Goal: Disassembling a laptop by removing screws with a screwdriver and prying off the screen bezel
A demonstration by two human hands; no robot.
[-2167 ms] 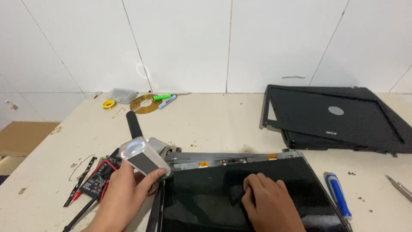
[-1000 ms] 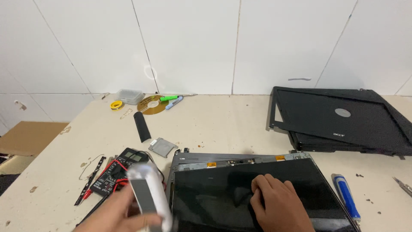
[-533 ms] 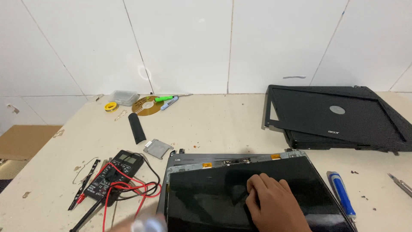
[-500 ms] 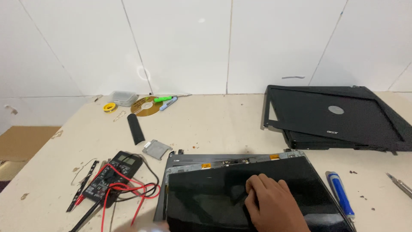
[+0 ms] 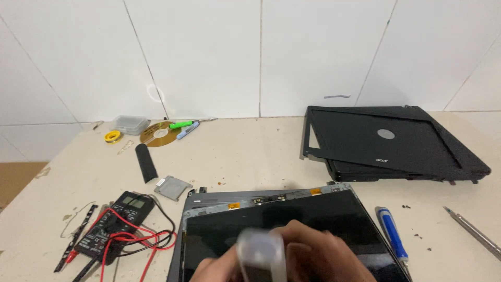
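A black laptop screen panel (image 5: 313,214) lies in its grey frame (image 5: 219,204) at the near edge of the beige table. My left hand (image 5: 214,270) holds a blurred silver-grey handheld device (image 5: 261,256) over the panel's near part. My right hand (image 5: 329,258) rests on the panel just right of the device and is partly hidden behind it. Both hands are cut off by the lower edge of the picture.
A black multimeter (image 5: 117,216) with red leads (image 5: 135,237) lies left of the panel. A blue screwdriver (image 5: 391,232) and a metal tool (image 5: 475,232) lie to the right. Black laptop covers (image 5: 386,143) are stacked at back right. A disc (image 5: 156,134), black cylinder (image 5: 146,162) and small metal plate (image 5: 173,187) sit at back left.
My left hand dropped out of view with the device from beside the multimeter and has come back up with it over the panel. My right hand stayed on the panel.
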